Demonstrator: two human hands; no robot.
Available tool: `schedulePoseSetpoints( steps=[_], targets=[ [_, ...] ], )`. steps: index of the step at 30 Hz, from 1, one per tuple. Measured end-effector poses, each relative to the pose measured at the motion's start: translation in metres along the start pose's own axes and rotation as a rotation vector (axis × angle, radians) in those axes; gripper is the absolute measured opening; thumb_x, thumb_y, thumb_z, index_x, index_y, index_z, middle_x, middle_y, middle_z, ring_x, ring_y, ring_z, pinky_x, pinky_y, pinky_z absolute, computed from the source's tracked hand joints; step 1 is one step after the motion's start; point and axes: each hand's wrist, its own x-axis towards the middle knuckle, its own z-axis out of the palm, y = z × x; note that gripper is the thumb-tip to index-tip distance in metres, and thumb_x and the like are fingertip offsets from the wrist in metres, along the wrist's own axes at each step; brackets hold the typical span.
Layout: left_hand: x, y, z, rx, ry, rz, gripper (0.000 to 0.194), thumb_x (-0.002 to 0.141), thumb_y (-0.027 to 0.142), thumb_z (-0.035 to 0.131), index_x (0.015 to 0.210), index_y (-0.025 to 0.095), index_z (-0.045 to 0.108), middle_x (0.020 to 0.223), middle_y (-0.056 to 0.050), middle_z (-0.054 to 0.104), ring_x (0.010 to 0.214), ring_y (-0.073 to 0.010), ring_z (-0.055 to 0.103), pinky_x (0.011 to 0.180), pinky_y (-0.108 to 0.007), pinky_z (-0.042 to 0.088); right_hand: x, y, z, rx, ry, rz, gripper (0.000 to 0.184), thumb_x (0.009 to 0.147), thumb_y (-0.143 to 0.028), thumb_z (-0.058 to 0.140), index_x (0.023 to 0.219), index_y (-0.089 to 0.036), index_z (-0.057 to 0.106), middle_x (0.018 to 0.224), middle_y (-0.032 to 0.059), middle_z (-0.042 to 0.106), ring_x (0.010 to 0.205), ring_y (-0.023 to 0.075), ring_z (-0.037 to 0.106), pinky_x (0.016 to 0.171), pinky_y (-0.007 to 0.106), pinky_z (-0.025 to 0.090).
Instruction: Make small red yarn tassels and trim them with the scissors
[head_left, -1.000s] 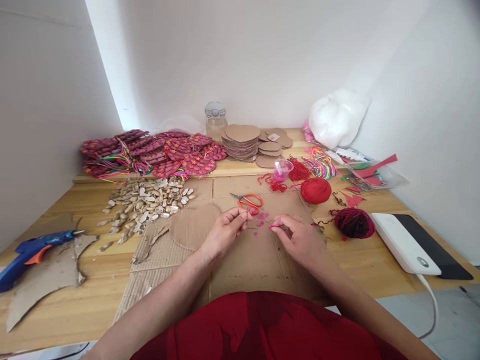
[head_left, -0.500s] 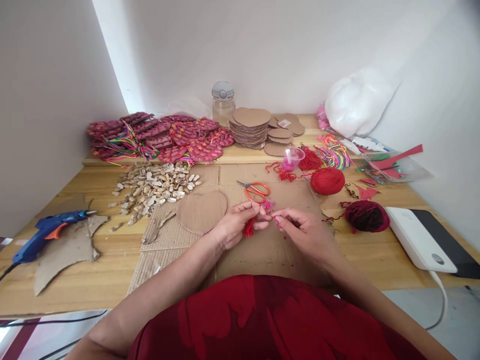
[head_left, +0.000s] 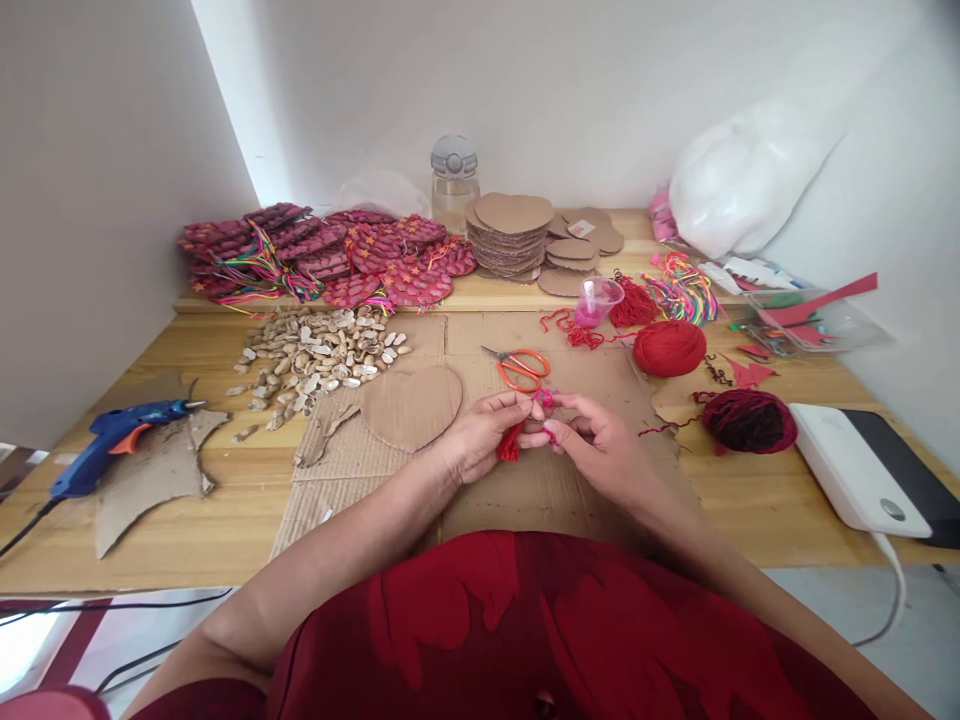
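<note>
In front of me my left hand (head_left: 486, 438) is closed in a pinch around a small red yarn tassel (head_left: 510, 445), whose strands hang below the fingers. My right hand (head_left: 604, 440) meets it fingertip to fingertip, with thumb and forefinger closed on a thin pink strand (head_left: 551, 433). More bright pink material (head_left: 543, 398) shows just above the fingertips; its exact shape is unclear. Just beyond the hands, orange-handled scissors (head_left: 523, 368) lie on the cardboard sheet (head_left: 495, 505). A heart-shaped cardboard cutout (head_left: 412, 407) rests left of them.
Peanut shells (head_left: 315, 355) and a blue glue gun (head_left: 120, 440) lie to the left. Behind stand decorated pieces (head_left: 330, 255), stacked cardboard shapes (head_left: 511, 240) and a jar (head_left: 454, 190). On the right are red yarn (head_left: 669, 347), dark red yarn (head_left: 750, 420) and a white device (head_left: 855, 475).
My right hand has moved in against my left hand, its forefinger now raised by the pink material. The view has shifted slightly, so the table sits a little higher and further right.
</note>
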Motion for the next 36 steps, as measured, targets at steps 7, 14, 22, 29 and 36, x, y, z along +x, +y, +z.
schedulePoseSetpoints(
  steps=[7,14,22,29,36],
  targets=[
    [0.004,0.008,-0.004,-0.025,0.134,0.077,0.017,0.091,0.017,0.058,0.077,0.009,0.063,0.085,-0.007,0.066,0.072,-0.0126,0.070,0.073,-0.023,0.057,-0.005,0.000,-0.012,0.049,-0.035,0.091,0.037,0.092,-0.049,0.052,0.108,-0.018,0.063,0.071,0.0001,0.063,0.052,0.0112,0.050,0.051,0.025,0.040],
    [0.005,0.010,-0.007,0.098,0.184,0.159,0.017,0.089,0.020,0.063,0.077,0.009,0.064,0.081,-0.006,0.066,0.069,-0.0110,0.068,0.072,-0.023,0.057,-0.010,-0.005,-0.025,-0.144,-0.045,-0.023,0.031,0.090,-0.043,0.057,0.072,-0.018,0.063,0.064,-0.0019,0.054,0.060,0.0125,0.047,0.058,0.026,0.038],
    [0.001,0.010,-0.011,0.142,-0.044,-0.099,0.022,0.079,0.028,0.074,0.076,0.007,0.068,0.083,-0.012,0.070,0.069,-0.0122,0.068,0.067,-0.020,0.055,-0.005,-0.004,-0.027,-0.180,0.072,-0.082,0.026,0.089,-0.041,0.059,0.078,-0.019,0.068,0.063,-0.0005,0.060,0.059,0.0133,0.051,0.055,0.026,0.040],
    [-0.004,0.015,-0.009,0.164,-0.131,-0.182,0.015,0.074,0.021,0.075,0.077,0.006,0.075,0.082,-0.012,0.072,0.067,-0.0107,0.064,0.064,-0.018,0.053,-0.004,-0.003,-0.021,-0.205,0.108,-0.120,0.024,0.089,-0.038,0.059,0.078,-0.020,0.070,0.064,-0.0002,0.063,0.059,0.0137,0.053,0.057,0.026,0.043],
    [-0.002,0.019,-0.013,0.157,-0.058,-0.160,0.015,0.073,0.021,0.076,0.077,0.007,0.076,0.081,-0.013,0.073,0.062,-0.0092,0.061,0.060,-0.019,0.050,-0.002,0.009,-0.031,-0.278,0.180,-0.131,0.027,0.089,-0.044,0.059,0.083,-0.021,0.072,0.071,0.0022,0.069,0.064,0.0165,0.059,0.060,0.029,0.045]
  ],
)
